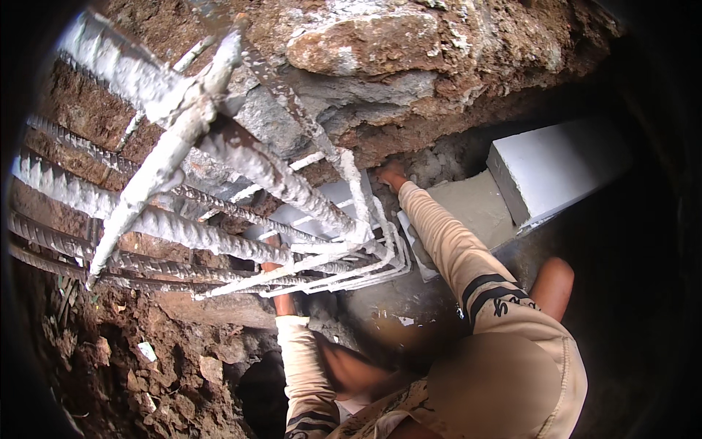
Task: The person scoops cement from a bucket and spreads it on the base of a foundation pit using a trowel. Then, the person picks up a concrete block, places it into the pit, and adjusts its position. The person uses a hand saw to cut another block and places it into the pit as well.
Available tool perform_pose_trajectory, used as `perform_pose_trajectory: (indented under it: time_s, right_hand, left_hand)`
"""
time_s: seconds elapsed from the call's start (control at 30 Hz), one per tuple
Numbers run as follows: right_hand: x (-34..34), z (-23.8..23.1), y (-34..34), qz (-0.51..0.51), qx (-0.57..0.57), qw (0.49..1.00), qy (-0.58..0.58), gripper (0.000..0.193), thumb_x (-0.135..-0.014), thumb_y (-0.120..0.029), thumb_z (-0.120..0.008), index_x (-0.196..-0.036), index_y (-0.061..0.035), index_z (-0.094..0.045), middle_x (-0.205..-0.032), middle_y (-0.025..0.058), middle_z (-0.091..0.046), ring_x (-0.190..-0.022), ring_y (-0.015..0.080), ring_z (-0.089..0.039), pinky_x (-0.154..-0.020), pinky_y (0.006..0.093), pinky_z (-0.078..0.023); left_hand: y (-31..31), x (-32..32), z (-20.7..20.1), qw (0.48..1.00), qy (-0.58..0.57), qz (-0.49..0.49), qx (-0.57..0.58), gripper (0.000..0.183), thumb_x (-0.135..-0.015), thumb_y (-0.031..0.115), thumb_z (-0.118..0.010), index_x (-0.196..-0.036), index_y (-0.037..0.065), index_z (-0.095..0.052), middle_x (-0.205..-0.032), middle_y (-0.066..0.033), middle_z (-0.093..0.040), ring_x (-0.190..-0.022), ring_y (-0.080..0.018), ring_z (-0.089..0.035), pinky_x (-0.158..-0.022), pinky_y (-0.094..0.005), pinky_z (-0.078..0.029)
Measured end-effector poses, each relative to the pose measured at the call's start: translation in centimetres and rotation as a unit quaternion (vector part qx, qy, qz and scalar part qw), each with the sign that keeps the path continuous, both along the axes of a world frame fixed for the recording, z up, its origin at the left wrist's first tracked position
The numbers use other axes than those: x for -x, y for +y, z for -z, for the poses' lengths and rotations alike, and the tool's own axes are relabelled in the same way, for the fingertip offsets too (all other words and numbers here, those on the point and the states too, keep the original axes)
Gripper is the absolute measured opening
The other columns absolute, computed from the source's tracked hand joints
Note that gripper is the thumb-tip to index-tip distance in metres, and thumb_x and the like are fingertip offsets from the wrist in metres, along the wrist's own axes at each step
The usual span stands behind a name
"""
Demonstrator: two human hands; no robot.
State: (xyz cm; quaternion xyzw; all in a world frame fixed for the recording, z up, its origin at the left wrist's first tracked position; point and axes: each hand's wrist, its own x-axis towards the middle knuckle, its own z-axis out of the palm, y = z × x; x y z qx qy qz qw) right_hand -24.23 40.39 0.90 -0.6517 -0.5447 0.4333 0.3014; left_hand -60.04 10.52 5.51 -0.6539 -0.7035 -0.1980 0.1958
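A pale grey block [333, 197] sits behind a cage of steel bars [274, 175] coated in white-grey cement, which hides much of it. My left hand [271, 249] reaches through the bars to the block's near left side; its fingers are mostly hidden there. At the block's far right corner is my right hand [391, 177], with fingers bent in toward it. Under my right forearm lies a bed of wet grey mortar [475, 205]. Beyond it, to the right, rests another large pale block [559, 168].
A rough rock and earth wall [387, 44] rises close behind the blocks. Thick ribbed bars [66, 183] stick out toward the left. Loose soil and stones [175, 366] cover the ground at lower left. My bent knee [552, 287] is beside my right arm.
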Motion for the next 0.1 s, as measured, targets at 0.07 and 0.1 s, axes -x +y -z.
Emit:
perform_pose_trajectory:
  time_s: [0.07,0.1]
  right_hand:
    - [-1.0,-0.3,-0.8,0.05,0.041,0.976,0.207,0.031,-0.085,-0.024,-0.078,-0.106,-0.0018,-0.073,-0.108,0.0161,-0.075,-0.094,0.0287,-0.075,-0.081,0.0447,-0.06]
    - [-0.9,-1.1,-1.2,0.071,0.06,0.946,0.31,0.03,-0.087,-0.023,-0.077,-0.106,-0.0014,-0.073,-0.109,0.0155,-0.075,-0.093,0.0282,-0.075,-0.079,0.046,-0.06]
  left_hand:
    - [0.0,-1.6,0.6,1.0,0.004,-0.002,-0.014,0.057,-0.096,0.027,-0.064,-0.147,0.006,-0.052,-0.144,-0.0216,-0.057,-0.131,-0.037,-0.056,-0.106,-0.0477,-0.044]
    - [-0.4,-1.6,0.5,1.0,0.003,-0.006,-0.011,0.057,-0.096,0.027,-0.064,-0.147,0.006,-0.052,-0.144,-0.0216,-0.057,-0.131,-0.0371,-0.055,-0.106,-0.0477,-0.043]
